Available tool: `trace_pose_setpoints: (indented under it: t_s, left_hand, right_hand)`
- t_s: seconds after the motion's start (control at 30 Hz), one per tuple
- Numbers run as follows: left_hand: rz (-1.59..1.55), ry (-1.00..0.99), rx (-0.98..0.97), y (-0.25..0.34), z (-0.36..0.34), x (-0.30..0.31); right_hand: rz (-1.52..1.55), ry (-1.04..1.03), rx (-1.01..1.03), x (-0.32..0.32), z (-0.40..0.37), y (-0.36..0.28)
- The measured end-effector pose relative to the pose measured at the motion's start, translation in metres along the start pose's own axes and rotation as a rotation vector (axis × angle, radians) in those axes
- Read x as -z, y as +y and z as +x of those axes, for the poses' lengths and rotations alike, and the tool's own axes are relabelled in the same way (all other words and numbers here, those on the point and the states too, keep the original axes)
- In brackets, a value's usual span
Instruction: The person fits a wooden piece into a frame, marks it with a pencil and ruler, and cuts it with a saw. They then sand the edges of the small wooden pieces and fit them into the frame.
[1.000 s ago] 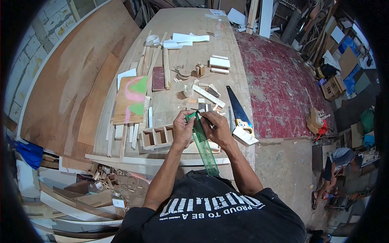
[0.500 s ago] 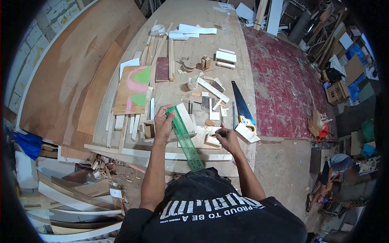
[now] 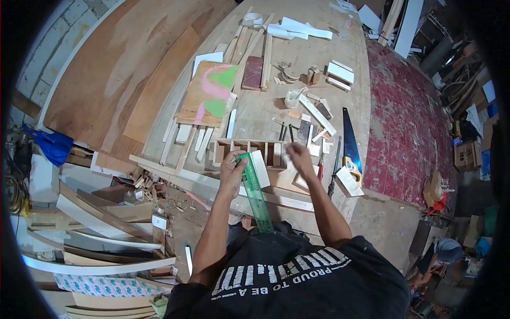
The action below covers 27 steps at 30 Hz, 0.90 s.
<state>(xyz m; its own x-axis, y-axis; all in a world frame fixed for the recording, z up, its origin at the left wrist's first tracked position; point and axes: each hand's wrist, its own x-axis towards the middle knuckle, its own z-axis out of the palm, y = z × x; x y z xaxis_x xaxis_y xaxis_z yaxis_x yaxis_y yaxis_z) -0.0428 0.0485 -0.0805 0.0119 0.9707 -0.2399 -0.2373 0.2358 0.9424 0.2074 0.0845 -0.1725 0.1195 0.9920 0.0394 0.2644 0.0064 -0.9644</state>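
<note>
Here's the workbench (image 3: pixel 260 112), the big one, running away from the person, its near edge right under the forearms. At that edge sits the black shirt (image 3: pixel 313 276), white lettering across it. Over by the left edge lies the painted board (image 3: pixel 208 94), pink and green on brown wood, flat on top of other pieces. Across to the right edge, there's the handsaw (image 3: pixel 349 139), blade pointing to the far end, handle down toward the near right corner. Now the green ruler (image 3: pixel 256 199): it's up at the near edge, slanting from the hand back toward the shirt, its lower end just by the cloth. Behind it, along the near edge, comes the divided box (image 3: pixel 248 146), open compartments facing up. And the left hand (image 3: pixel 232 173)! Thumb and fingers are closed firmly on the ruler's upper end. The right hand (image 3: pixel 300 158) is a blur beside the right end of the box, fingers curled; whether it has hold of anything, I cannot tell. Against the ruler's right side shows a pale wood piece (image 3: pixel 259 166), partly overlapped by it; whether the left fingers grip that as well, I can't say. Further in from the right edge stands a little cup (image 3: pixel 292 99), with a pale wood strip (image 3: pixel 317 114) slanting from beside it toward the near right corner.
</note>
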Motion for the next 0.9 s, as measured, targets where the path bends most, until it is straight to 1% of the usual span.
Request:
trace_pose_setpoints:
  t_s: [0.03, 0.07, 0.1, 0.13, 0.23, 0.3, 0.37, 0.4, 0.47, 0.5, 0.53, 0.6, 0.67, 0.73, 0.77, 0.8, 0.87, 0.9]
  left_hand:
    - [-0.012, -0.012, 0.042, 0.001, 0.000, -0.005]
    - [-0.023, -0.031, 0.085, 0.001, 0.000, -0.012]
    - [-0.068, -0.046, 0.116, 0.001, 0.000, -0.020]
    - [-0.066, -0.075, 0.123, -0.001, 0.002, -0.027]
    - [-0.055, -0.168, 0.160, -0.004, 0.003, -0.041]
    - [-0.079, -0.208, 0.194, -0.007, -0.002, -0.050]
    - [-0.054, -0.216, 0.262, -0.007, -0.013, -0.065]
    - [-0.042, -0.254, 0.272, -0.016, -0.015, -0.068]
    - [0.100, -0.460, 0.414, -0.039, -0.017, -0.067]
    - [0.131, -0.519, 0.485, -0.045, -0.024, -0.072]
    - [0.143, -0.546, 0.500, -0.057, -0.030, -0.075]
    - [0.270, -0.623, 0.543, -0.088, -0.035, -0.083]
    - [0.281, -0.630, 0.555, -0.112, -0.030, -0.093]
    - [0.333, -0.507, 0.438, -0.144, -0.014, -0.100]
    - [0.575, -0.515, 0.240, -0.174, 0.005, -0.096]
    - [0.644, -0.516, 0.315, -0.135, -0.002, -0.117]
    - [0.917, -0.412, 0.106, -0.178, 0.023, -0.114]
    - [0.926, -0.425, 0.114, -0.170, 0.019, -0.123]
  right_hand:
    - [0.187, -0.180, -0.256, 0.001, -0.026, -0.046]
    - [0.283, -0.294, -0.266, -0.001, -0.047, -0.076]
    - [0.227, -0.293, -0.240, -0.008, -0.064, -0.088]
    - [0.392, -0.306, -0.278, -0.014, -0.078, -0.093]
    - [0.413, -0.165, -0.313, -0.003, -0.093, -0.081]
    - [0.432, 0.043, -0.365, 0.018, -0.101, -0.074]
    - [0.474, 0.150, -0.400, 0.043, -0.111, -0.061]
    - [0.479, 0.210, -0.425, 0.055, -0.116, -0.058]
    - [0.458, 0.281, -0.423, 0.075, -0.129, -0.043]
    - [0.462, 0.298, -0.404, 0.084, -0.136, -0.038]
    - [0.463, 0.312, -0.384, 0.091, -0.143, -0.035]
    - [0.461, 0.370, -0.394, 0.100, -0.156, -0.029]
    - [0.469, 0.405, -0.405, 0.106, -0.169, -0.024]
    - [0.464, 0.449, -0.437, 0.109, -0.182, -0.019]
    - [0.454, 0.469, -0.458, 0.110, -0.189, -0.016]
    - [0.458, 0.490, -0.468, 0.112, -0.197, -0.011]
    - [0.431, 0.507, -0.503, 0.114, -0.211, -0.002]
    - [0.437, 0.520, -0.515, 0.115, -0.217, 0.000]
